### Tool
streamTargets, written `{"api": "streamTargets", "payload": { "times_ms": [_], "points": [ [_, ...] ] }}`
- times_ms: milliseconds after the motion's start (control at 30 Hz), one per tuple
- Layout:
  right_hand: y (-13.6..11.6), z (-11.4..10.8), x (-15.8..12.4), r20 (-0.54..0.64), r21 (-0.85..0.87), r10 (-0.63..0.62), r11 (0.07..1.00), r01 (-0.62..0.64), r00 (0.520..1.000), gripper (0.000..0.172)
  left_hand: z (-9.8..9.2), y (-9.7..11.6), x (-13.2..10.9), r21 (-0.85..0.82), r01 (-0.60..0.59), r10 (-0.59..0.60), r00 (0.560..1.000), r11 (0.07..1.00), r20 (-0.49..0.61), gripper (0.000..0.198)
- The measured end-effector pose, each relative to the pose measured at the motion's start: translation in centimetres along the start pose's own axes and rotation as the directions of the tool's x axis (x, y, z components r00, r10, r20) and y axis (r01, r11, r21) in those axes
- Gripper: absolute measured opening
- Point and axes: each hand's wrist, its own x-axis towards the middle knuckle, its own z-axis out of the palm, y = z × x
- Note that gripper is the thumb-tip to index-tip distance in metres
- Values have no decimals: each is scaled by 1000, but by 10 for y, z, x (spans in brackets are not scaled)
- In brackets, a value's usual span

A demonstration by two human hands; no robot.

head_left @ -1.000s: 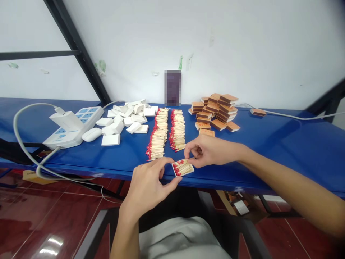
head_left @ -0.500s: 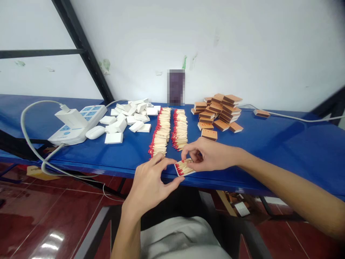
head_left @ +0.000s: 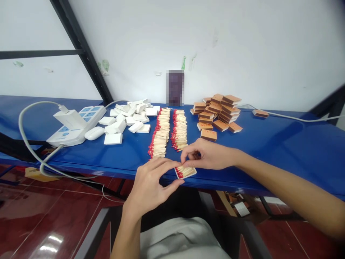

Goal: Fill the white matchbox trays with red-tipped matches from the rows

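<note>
A small white matchbox tray (head_left: 191,175) with red-headed matches lying in it sits by the front edge of the blue table. My left hand (head_left: 151,185) spans the tray's left end, index finger at the far side and thumb at the near side. Over the tray's far edge, my right hand (head_left: 202,154) pinches thumb and index finger together on what looks like a match, mostly hidden by the fingertips. Just beyond are two long rows of loose matches, a left row (head_left: 161,133) and a right row (head_left: 179,129).
White tray boxes (head_left: 132,115) are heaped at the back left, beside a power strip (head_left: 72,129) with a plugged-in white charger and a rounded white case (head_left: 94,133). Brown matchboxes (head_left: 218,109) are piled at the back right; one matchbox (head_left: 260,113) lies near a cable.
The tray sits slightly nearer to me, and my left thumb has shifted a little the same way. My right fingertips have lowered towards the tray's far edge; the red match head between them is no longer visible.
</note>
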Motion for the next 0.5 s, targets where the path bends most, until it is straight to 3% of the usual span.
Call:
{"api": "streamTargets", "payload": {
  "times_ms": [167, 500],
  "points": [
    [2, -2, -1, 39, 54, 39, 998, -41, 998, 22, -1, 2, 1, -3, 8, -8, 1000, 1000, 12, 17],
    [2, 6, 3, -39, -20, -26, 999, 25, 999, 18, -1, 1, 2, -33, 10, -9, 1000, 999, 30, 16]
  ]
}}
